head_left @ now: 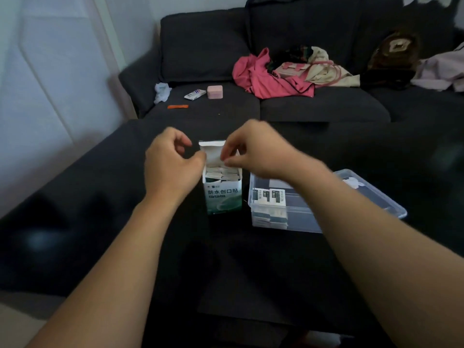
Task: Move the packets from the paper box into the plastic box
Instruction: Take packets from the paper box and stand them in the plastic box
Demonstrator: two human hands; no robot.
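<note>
A white and green paper box (223, 197) stands upright on the dark table (125, 222), its top flap (213, 153) raised. Several small packets (221, 173) stand packed inside it. My left hand (173, 164) rests against the box's left top edge, fingers loosely curled, thumb near the flap. My right hand (253, 149) hovers over the box opening with fingertips pinched together at the flap's right edge; whether they hold a packet cannot be told. To the right sits a clear plastic box (371, 194) with several packets (270, 197) stacked at its left end.
A dark sofa (313, 104) stands behind the table with pink clothes (266, 76), a bag (313, 69), a pink case (215, 92), a small pack (194, 94) and an orange strip (177, 106) on it. A pale wall is on the left.
</note>
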